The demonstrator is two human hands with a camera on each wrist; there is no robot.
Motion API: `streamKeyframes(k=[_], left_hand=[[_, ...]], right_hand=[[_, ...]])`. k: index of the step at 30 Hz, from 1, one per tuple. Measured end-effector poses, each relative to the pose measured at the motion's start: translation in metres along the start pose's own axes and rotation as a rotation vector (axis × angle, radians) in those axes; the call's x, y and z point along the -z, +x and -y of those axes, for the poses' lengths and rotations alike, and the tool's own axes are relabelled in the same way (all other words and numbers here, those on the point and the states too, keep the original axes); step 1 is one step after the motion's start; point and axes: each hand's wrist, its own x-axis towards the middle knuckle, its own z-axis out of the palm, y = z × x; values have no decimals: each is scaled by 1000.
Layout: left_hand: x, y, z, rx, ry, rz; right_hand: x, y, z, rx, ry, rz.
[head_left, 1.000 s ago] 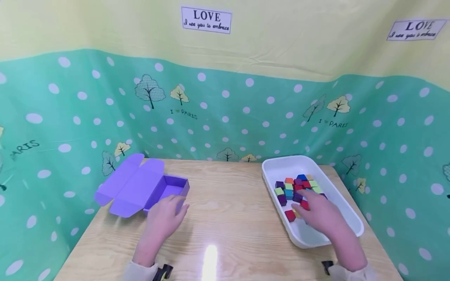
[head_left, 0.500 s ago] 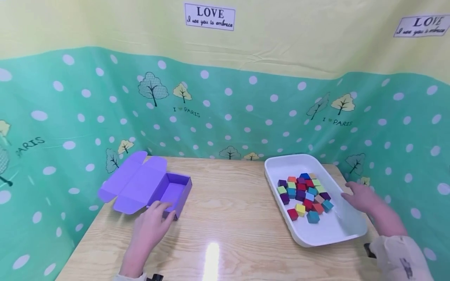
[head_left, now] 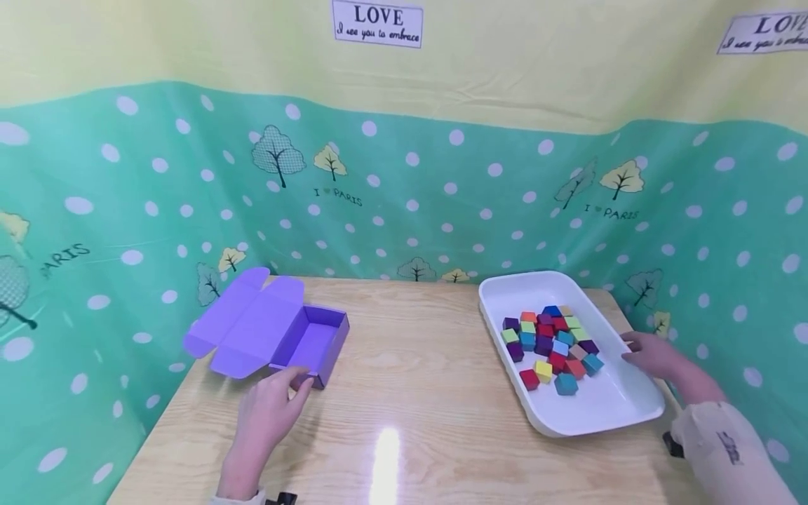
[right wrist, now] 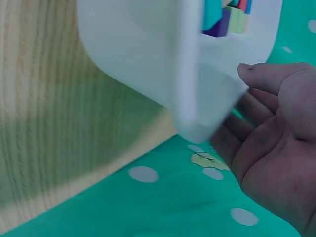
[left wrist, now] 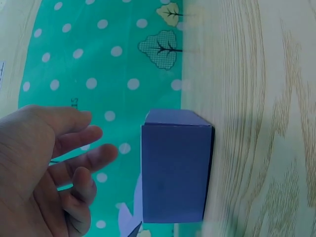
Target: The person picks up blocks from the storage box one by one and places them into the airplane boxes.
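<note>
In the head view, my left hand (head_left: 268,410) is at the near end of an open purple box (head_left: 323,366). The left wrist view shows loosely curled fingers with a gap between them and the box wall (left wrist: 175,173), holding nothing. My right hand (head_left: 659,361) is at the right side of a white tray (head_left: 621,410). In the right wrist view, its thumb lies over the tray's rim and the fingers reach round the outside, partly hidden by the tray. Several coloured cubes (head_left: 560,347) lie in the tray.
Both containers stand on a light wooden table (head_left: 416,365). The box's lid (head_left: 261,326) is folded back to the left. A green and yellow patterned cloth (head_left: 404,175) surrounds the table at the back and sides.
My right hand has moved right, from above the cubes to the tray's right rim. My left hand has come back slightly toward me from the box. The head view has shifted a little.
</note>
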Motion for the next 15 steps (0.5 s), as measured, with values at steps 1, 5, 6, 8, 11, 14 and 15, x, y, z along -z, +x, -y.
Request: streamKeyframes(k=[1, 5, 6, 8, 11, 14, 15], left_hand=[[-1, 0, 0, 3, -1, 5], [-4, -1, 2, 4, 7, 13], [-4, -1, 2, 6, 8, 14], [-6, -1, 4, 6, 11, 12], [-8, -1, 5, 8, 10, 23], [-10, 1, 6, 5, 16, 37], [-11, 2, 6, 6, 17, 41]], right_hand=[[-2, 0, -2, -5, 10, -3], [-7, -2, -8, -28, 28, -15], [-7, -2, -7, -28, 28, -18], [-9, -3, -6, -19, 15, -27], [-12, -4, 0, 0, 2, -25], [-17, -5, 7, 2, -6, -26], [-18, -6, 10, 5, -1, -22]])
